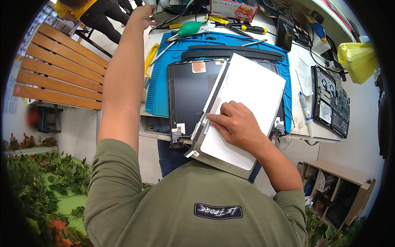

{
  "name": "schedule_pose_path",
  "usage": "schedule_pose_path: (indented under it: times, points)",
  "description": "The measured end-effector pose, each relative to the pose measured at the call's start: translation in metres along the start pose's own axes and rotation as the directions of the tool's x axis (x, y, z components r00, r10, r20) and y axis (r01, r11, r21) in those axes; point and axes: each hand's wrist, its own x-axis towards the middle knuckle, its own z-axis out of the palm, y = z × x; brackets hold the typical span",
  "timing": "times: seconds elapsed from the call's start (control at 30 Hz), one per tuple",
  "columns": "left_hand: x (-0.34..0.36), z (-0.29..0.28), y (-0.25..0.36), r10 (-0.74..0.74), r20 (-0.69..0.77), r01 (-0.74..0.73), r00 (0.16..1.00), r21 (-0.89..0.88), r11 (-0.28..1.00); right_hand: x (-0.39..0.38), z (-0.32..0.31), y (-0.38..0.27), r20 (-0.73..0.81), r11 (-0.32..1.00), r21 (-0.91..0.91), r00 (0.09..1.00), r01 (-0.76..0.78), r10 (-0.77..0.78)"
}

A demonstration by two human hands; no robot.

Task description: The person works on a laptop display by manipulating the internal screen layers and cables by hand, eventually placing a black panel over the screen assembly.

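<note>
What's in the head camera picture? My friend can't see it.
A person's right hand rests on a flat white panel, slanted over a dark laptop lid on a blue mat. The left hand is stretched far forward.

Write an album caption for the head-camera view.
Right hand on a white rectangular panel across a dark rectangular laptop lid on a ridged blue mat; left hand stretched far forward.

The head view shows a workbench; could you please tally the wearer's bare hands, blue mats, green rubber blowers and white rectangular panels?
Left hand and right hand: 2
Blue mat: 1
Green rubber blower: 1
White rectangular panel: 1
Total: 5
</note>
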Motion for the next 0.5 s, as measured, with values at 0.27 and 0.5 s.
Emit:
schedule_pose_path:
  times: [0.27, 0.5]
  points:
    - [-0.031, -0.014, 0.003, 0.045, -0.009, -0.046, 0.999, -0.144, 0.989, 0.002, 0.001, -0.003, -0.012, 0.999, 0.023, 1.0, 0.028, -0.028]
    - [-0.033, -0.028, -0.037, 0.139, -0.007, -0.135, 0.99, -0.31, 0.941, 0.002, 0.0, -0.004, 0.0, 0.999, 0.0, 0.999, 0.033, -0.033]
